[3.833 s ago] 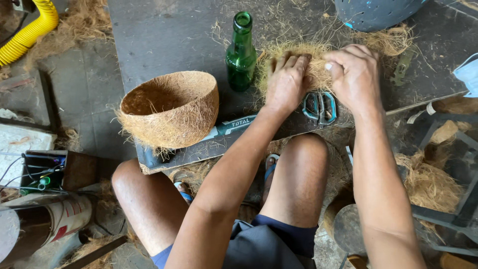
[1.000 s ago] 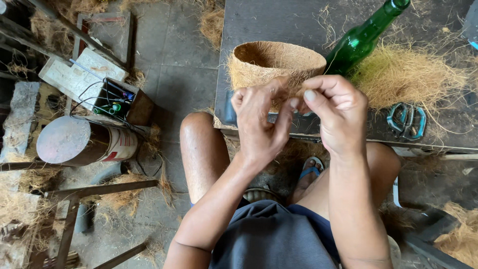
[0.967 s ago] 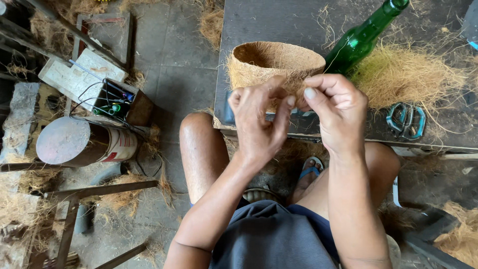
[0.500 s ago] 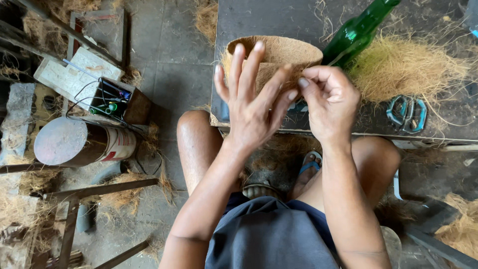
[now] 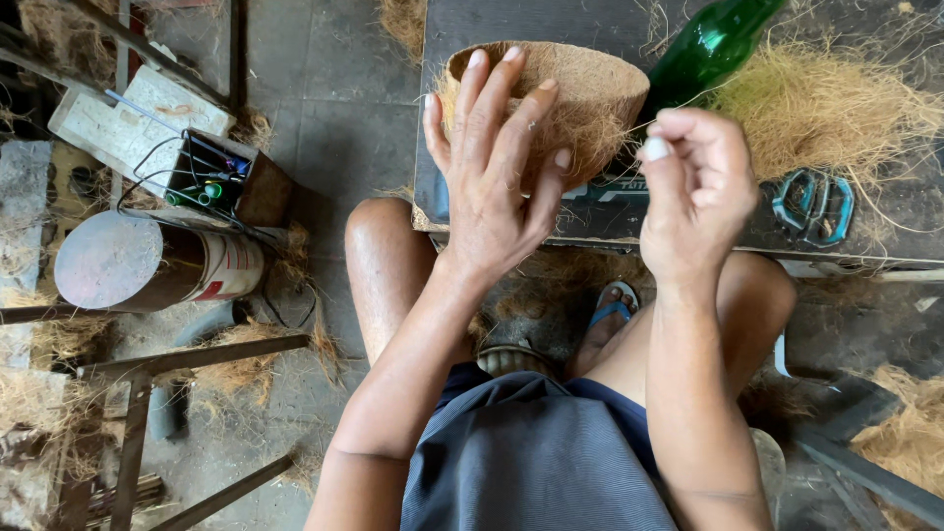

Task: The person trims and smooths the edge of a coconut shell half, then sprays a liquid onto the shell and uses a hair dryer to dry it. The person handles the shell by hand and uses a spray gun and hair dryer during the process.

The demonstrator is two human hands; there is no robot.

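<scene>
**Fine fibres drawn between two hands above the workbench**

Your left hand [image 5: 492, 177] is spread, fingers fanned in front of the coconut-husk bowl [image 5: 580, 93] on the dark workbench [image 5: 885, 236]. Your right hand [image 5: 693, 187] is closed, thumb and forefinger pinching a thin coir strand [image 5: 610, 138] that stretches toward the left hand. The strand looks light, wiry and easily snapped; hold it near its ends, gently. Loose coir [image 5: 826, 103], a green bottle [image 5: 703, 49] and blue-handled scissors [image 5: 811, 202] lie close by.
</scene>
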